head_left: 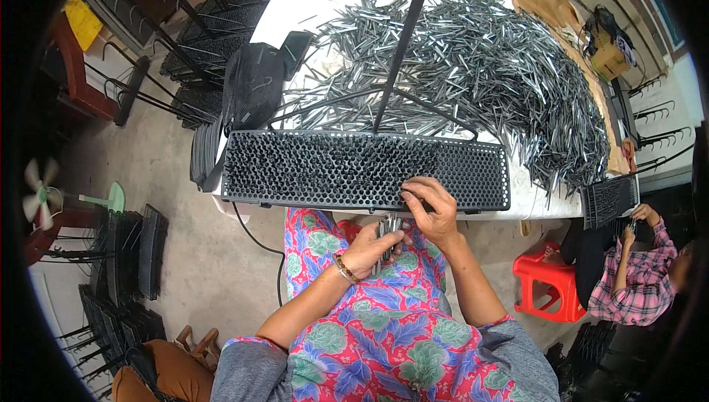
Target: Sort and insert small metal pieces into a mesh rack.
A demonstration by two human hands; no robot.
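Observation:
A long black perforated rack [473, 179] lies across the near table edge in front of me. Its left and middle holes are filled with dark upright pieces, while the holes toward the right end look bare. My left hand [363, 251] is closed round a bundle of thin dark metal strips [387, 230], just below the rack's front edge. Over the right half of the rack, my right hand [434, 210] has thumb and fingers drawn together against the holes; whatever they pinch is hidden. A black rod [402, 47] rises from behind the rack.
A large heap of loose metal strips [473, 62] covers the white table [269, 21]. A phone [295, 49] and black cloth [252, 84] lie at left. Filled racks [122, 250] stand on the floor near a fan [43, 195]. At right, a co-worker [635, 280] works beside a red stool [546, 280].

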